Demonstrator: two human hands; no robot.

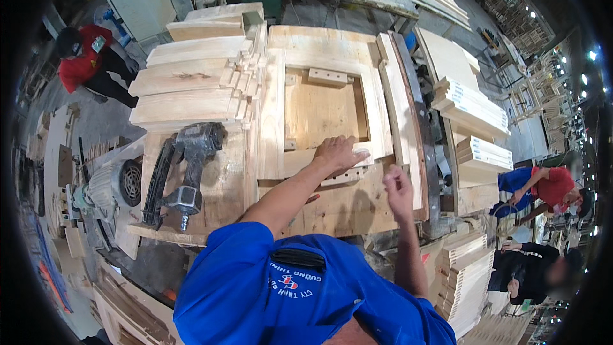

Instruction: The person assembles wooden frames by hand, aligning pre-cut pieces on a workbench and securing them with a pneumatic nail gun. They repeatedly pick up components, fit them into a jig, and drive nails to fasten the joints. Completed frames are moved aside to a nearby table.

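Observation:
A pale wooden frame [273, 102] lies flat on the plywood workbench [325, 207], its opening showing the board beneath. My left hand [337, 154] bears down on the frame's near rail, its fingers bent over the inner edge. Close to the frame's near right corner, my right hand [397, 186] is raised a little, fingers curled together; whatever they may hold is too small to make out. Inside the opening, a small drilled wooden block [328, 76] sits against the far rail. A black and grey nail gun [193, 156] rests on the bench left of my left forearm.
Stacked wooden boards [188, 76] fill the bench's left side. Loose strips [401, 108] run along the right edge. Beyond stand more stacked pieces [472, 112]. An electric motor [118, 185] is at the left. Co-workers are at the left [89, 64] and right [543, 188].

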